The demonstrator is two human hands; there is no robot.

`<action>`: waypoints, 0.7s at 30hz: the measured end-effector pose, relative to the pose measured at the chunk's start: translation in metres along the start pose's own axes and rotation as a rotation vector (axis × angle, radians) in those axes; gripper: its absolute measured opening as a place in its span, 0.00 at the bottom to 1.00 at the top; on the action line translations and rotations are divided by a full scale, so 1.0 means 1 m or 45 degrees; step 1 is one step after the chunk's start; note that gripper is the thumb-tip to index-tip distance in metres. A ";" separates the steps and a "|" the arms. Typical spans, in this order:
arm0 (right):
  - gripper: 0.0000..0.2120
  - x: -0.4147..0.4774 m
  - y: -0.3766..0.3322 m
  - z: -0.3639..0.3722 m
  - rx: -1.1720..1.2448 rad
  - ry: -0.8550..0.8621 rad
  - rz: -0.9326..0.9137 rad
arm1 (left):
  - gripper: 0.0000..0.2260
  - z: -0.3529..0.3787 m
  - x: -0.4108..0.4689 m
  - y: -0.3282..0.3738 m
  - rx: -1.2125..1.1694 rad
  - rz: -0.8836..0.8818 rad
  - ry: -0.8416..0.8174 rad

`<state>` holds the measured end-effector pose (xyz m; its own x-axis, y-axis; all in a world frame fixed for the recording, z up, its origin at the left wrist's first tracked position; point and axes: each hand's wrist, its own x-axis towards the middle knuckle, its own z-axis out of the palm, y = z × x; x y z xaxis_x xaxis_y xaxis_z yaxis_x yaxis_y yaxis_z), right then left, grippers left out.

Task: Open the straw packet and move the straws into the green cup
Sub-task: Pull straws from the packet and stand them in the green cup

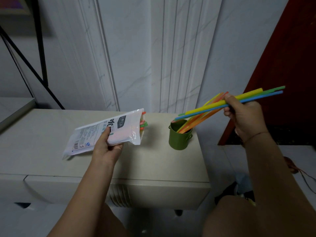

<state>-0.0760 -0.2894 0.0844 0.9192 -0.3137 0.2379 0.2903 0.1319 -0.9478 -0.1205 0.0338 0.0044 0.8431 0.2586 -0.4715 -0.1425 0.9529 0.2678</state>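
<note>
My left hand [106, 149] grips a white plastic straw packet [104, 132] above the beige cabinet top, its torn end facing right with orange and green straw tips [143, 124] poking out. A small green cup [179, 136] with side handles stands on the right part of the cabinet and holds several orange and yellow straws [191, 122] leaning right. My right hand [244, 115] is up and to the right of the cup, shut on a bunch of yellow, green and blue straws [208, 107]. Their lower ends hang just above the cup's rim.
The beige cabinet top [145, 159] ends close to the right of the cup. A white panelled wall rises behind. A black metal frame [41, 48] stands at the left and a dark red panel [282, 65] at the right. My knees show at the bottom.
</note>
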 end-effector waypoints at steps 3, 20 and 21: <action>0.07 0.004 0.008 0.000 -0.211 0.004 -0.012 | 0.20 0.000 -0.001 -0.004 0.003 -0.012 -0.003; 0.06 0.017 0.048 0.019 -0.417 -0.048 0.056 | 0.21 0.005 -0.005 -0.016 0.037 -0.046 -0.044; 0.07 0.018 0.049 0.018 -0.419 0.000 0.028 | 0.22 0.005 -0.005 -0.017 0.038 -0.045 -0.045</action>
<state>-0.0403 -0.2714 0.0464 0.9243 -0.3144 0.2166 0.1689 -0.1721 -0.9705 -0.1194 0.0154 0.0062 0.8653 0.2184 -0.4512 -0.0971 0.9561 0.2764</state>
